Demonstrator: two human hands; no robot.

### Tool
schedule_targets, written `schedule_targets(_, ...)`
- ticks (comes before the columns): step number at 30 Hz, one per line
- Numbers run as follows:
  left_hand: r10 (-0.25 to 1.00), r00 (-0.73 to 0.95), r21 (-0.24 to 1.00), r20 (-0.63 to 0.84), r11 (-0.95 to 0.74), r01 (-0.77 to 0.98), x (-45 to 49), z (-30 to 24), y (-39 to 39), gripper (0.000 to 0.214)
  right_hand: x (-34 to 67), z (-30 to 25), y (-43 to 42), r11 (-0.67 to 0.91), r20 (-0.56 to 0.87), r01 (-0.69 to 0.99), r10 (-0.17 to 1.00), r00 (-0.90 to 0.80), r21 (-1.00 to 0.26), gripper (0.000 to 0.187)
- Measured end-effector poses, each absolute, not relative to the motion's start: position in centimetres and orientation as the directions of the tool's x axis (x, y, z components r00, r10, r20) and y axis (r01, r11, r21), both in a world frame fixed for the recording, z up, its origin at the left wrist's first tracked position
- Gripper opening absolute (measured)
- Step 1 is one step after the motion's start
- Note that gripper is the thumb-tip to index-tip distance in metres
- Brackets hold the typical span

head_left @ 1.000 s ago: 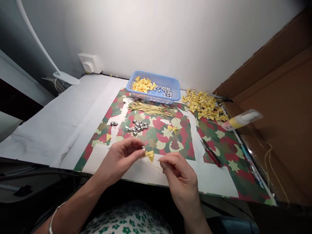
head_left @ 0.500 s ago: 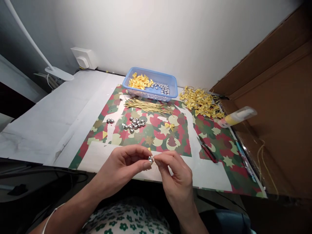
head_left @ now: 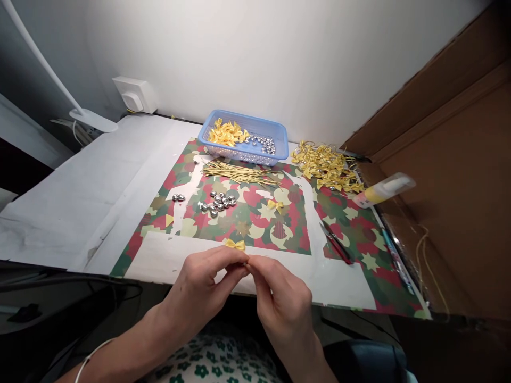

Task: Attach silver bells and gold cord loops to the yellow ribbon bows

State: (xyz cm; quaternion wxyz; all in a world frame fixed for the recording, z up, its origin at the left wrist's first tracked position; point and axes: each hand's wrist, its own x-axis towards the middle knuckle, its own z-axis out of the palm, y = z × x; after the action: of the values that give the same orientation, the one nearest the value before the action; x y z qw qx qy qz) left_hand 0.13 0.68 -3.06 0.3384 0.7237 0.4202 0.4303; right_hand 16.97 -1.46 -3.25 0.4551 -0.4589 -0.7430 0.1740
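Over the table's front edge, my left hand (head_left: 213, 276) and my right hand (head_left: 281, 292) meet fingertip to fingertip, both closed in a pinch. A shiny silver bead was visible in the left fingers a moment ago; now the fingertips almost wholly cover it. What the right fingers pinch is hidden. Just beyond the left fingertips lies a yellow ribbon bow (head_left: 235, 244). Farther off are a second yellow bow (head_left: 275, 205), a small pile of silver beads (head_left: 217, 203) and a bundle of thin gold cords (head_left: 235, 172).
A blue basket (head_left: 283, 139) with yellow bows and silver beads stands against the wall. Right of it lies a heap of finished-looking yellow bows (head_left: 325, 167). Red-handled scissors (head_left: 339, 247), a glue bottle (head_left: 383, 190) and a cardboard box (head_left: 447, 143) are on the right.
My fingertips have closed together over the silver bead, which was plainly visible before. The left hand has tipped, and the near yellow bow shows more fully behind it.
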Motion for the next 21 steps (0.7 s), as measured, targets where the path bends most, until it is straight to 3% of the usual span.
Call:
schedule_targets(3,0.92,0.285,0.856,0.27,-0.365,0.366,0.1,-3.3,0.3,0.012,17.2,-3.1,-1.2,0.497,0.523,0.544,0.844,-0.121,-0.676,0.025)
schedule_targets(5,0.924,0.291,0.832,0.249,-0.358,0.424,0.0,-3.7,0.1,0.01,17.5,-2.6,-1.2,0.424,0.496,0.498,0.868,0.016,-0.757,0.019)
schedule_targets(8,0.92,0.271,0.778,0.283,-0.385,0.496,-0.3,-4.5,-0.1,0.01,18.0,-1.3,-1.5,0.32,0.347,0.147,0.907,0.237,-0.936,0.015)
schedule_targets(10,0.923,0.235,0.754,0.304,-0.383,0.533,-0.4,-5.2,0.1,0.009,18.3,-0.2,-1.9,0.314,0.275,-0.117,0.923,0.27,-0.942,0.015)
schedule_targets(12,0.928,0.2,0.728,0.314,-0.371,0.576,-0.3,-5.9,0.4,0.007,18.4,0.9,-2.3,0.37,0.299,-0.238,0.91,0.287,-0.898,0.013)
schedule_targets(17,0.942,0.153,0.66,0.299,-0.32,0.68,-0.1,-6.7,1.5,0.004,18.3,2.3,-3.1,0.511,0.406,-0.211,0.825,0.394,-0.833,0.005)
schedule_targets(21,0.951,0.161,0.619,0.265,-0.296,0.727,0.1,-7.1,2.0,0.004,18.1,2.2,-3.2,0.509,0.422,-0.161,0.821,0.384,-0.845,0.004)
